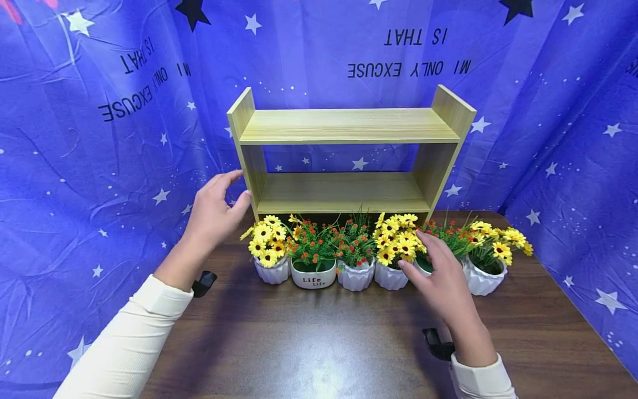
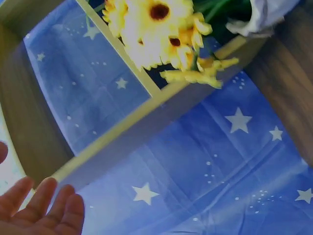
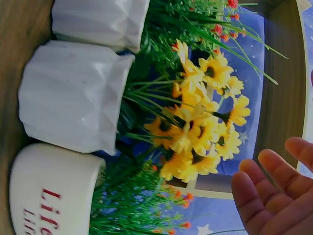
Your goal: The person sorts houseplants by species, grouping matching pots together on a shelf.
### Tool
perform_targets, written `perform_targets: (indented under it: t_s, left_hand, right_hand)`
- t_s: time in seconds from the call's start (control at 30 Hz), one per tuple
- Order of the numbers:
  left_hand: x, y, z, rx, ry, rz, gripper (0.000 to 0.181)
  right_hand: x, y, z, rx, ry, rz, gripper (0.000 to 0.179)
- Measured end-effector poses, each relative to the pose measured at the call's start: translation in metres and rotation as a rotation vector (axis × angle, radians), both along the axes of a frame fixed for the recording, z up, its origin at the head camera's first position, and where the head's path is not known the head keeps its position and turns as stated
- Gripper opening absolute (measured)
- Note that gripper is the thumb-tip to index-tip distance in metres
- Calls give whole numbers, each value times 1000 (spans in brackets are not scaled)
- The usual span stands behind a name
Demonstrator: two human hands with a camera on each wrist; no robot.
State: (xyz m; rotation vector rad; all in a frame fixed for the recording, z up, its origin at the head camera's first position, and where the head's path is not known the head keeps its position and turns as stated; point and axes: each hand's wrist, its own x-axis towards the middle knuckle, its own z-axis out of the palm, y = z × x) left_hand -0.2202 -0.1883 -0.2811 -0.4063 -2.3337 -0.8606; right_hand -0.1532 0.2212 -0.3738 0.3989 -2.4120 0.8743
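Observation:
My left hand is raised beside the left side panel of a light wooden two-tier shelf, fingertips right at its edge in the head view. The left wrist view shows those loosely bent fingers with nothing in them. My right hand hovers in front of the row of pots, its fingers relaxed, holding nothing. Nearest to it stands a white fluted pot of yellow daisies. In the right wrist view, the fingers are apart from the daisies.
Along the shelf's front stand more artificial plants: yellow daisies in a left-hand pot, red-flowered greenery in a "Life" planter and a fluted pot, and a daisy pot at far right. Blue starred curtains surround the brown table.

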Motion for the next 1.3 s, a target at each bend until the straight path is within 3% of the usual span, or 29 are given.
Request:
perform_targets:
  t_s: [0.07, 0.2, 0.43, 0.67, 0.83, 1.13, 1.3]
  left_hand:
    - [-6, -3, 5, 70, -3, 14, 40]
    - [-16, -8, 16, 174, -88, 44, 40]
    - [-30, -6, 30, 162, -252, 78, 53]
    - [-45, -1, 32, 237, -217, 113, 55]
    - [-51, 1, 36, 279, -193, 118, 55]
    - [-61, 7, 38, 251, -150, 109, 51]
    - [-67, 9, 37, 246, -162, 121, 50]
  right_hand:
    - [1, 0, -4, -29, -3, -17, 65]
    - [4, -1, -10, -79, -17, -51, 62]
    - [10, -4, -25, -159, -57, -101, 53]
    - [10, -7, -44, -206, -139, -201, 51]
    - [6, -9, -55, -252, -244, -245, 53]
    - [-2, -10, -70, -297, -413, -266, 60]
    - [-6, -9, -79, -289, -444, -268, 62]
